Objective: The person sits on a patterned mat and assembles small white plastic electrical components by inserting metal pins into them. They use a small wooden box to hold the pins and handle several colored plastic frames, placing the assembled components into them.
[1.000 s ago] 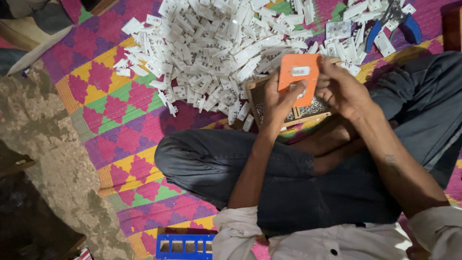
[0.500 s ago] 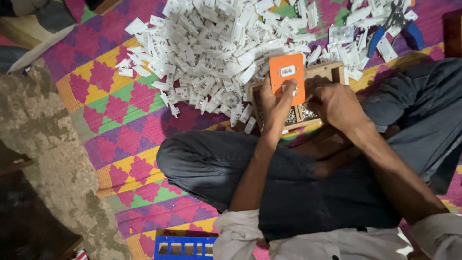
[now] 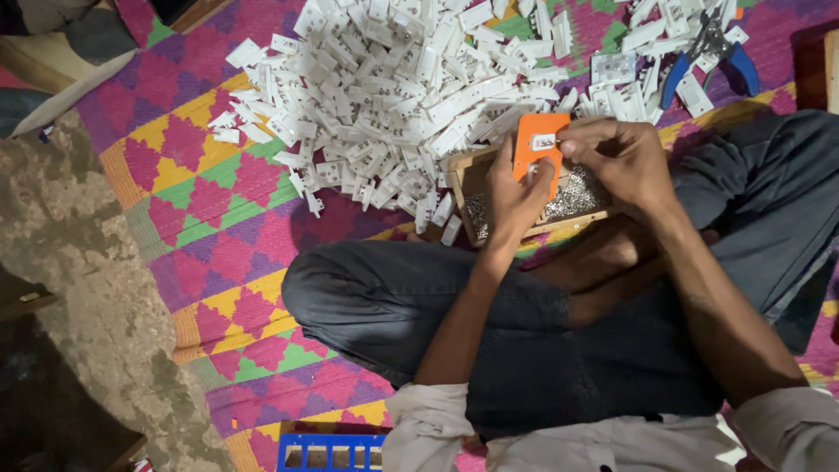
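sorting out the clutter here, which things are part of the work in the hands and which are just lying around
In use:
left hand and right hand, both on the orange plate
wooden tray of small metal bits under the hands
heap of white plastic parts

Lying about:
blue-handled pliers
blue crate
patterned mat

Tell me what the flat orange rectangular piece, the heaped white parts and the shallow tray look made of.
Flat orange rectangular piece, held in both hands: likely moulded plastic, matte, uniformly coloured. Heaped white parts: apparently plastic too, identical moulded shapes with a slight sheen. Shallow tray: seemingly unfinished wood, pale brown rim; the small glinting bits inside look metallic.
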